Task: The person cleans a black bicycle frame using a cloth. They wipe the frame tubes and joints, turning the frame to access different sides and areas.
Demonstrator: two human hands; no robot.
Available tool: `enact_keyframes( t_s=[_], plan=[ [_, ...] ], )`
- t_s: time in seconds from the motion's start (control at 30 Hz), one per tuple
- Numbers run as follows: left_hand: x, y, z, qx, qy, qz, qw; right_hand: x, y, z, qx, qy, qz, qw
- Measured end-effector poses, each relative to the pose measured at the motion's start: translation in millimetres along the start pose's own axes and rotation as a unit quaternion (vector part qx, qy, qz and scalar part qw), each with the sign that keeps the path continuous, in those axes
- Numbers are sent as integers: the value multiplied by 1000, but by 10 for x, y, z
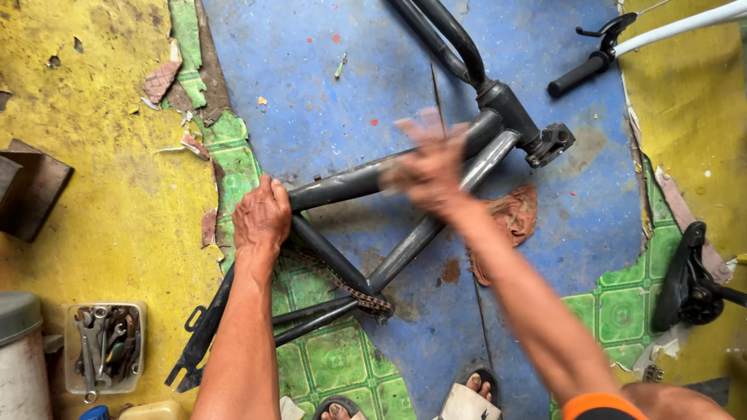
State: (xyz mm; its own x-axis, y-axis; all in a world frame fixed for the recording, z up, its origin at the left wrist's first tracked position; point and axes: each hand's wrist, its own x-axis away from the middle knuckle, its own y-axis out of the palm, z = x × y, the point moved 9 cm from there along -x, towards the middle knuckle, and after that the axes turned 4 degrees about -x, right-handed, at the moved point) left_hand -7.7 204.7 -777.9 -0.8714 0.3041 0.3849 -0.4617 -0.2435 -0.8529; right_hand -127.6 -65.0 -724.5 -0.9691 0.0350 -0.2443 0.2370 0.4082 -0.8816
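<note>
A dark grey bicycle frame (pixel 354 180) lies flat on the worn floor in the middle of the view. My left hand (pixel 261 215) is closed around the frame at the joint where the top tube meets the seat tube. My right hand (pixel 430 162) hovers over the top and down tubes; it is blurred by motion, fingers spread, and I cannot tell whether it holds anything. A rusty chain (pixel 359 296) lies along the rear stays. A reddish rag (pixel 510 215) sits under the down tube, right of my right forearm.
A tray of wrenches (pixel 104 346) stands at lower left beside a grey-lidded container (pixel 21 354). A white handlebar with a black grip (pixel 582 73) lies at upper right. A black saddle (pixel 687 279) lies at right. My sandalled feet (pixel 469 396) are at the bottom edge.
</note>
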Motion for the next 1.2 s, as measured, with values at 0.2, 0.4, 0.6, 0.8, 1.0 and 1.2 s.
enact_keyframes(
  t_s=[0.2,0.4,0.6,0.8,1.0,1.2],
  plan=[
    [2,-19,2,-5,0,-4,1000,-341,663,-1032,-33,-43,-24,998],
    [7,3,14,2,2,-9,1000,41,-165,124,10,-21,7,1000],
    [8,-1,5,2,9,8,1000,221,-410,689,66,77,-43,994],
    [7,-26,4,6,9,17,1000,-297,482,-761,-54,-48,20,997],
    [-7,36,-31,0,-9,-8,1000,-123,232,-154,-41,33,-35,998],
    [-2,-10,-5,2,8,21,1000,152,-753,1006,55,150,38,986]
  ],
)
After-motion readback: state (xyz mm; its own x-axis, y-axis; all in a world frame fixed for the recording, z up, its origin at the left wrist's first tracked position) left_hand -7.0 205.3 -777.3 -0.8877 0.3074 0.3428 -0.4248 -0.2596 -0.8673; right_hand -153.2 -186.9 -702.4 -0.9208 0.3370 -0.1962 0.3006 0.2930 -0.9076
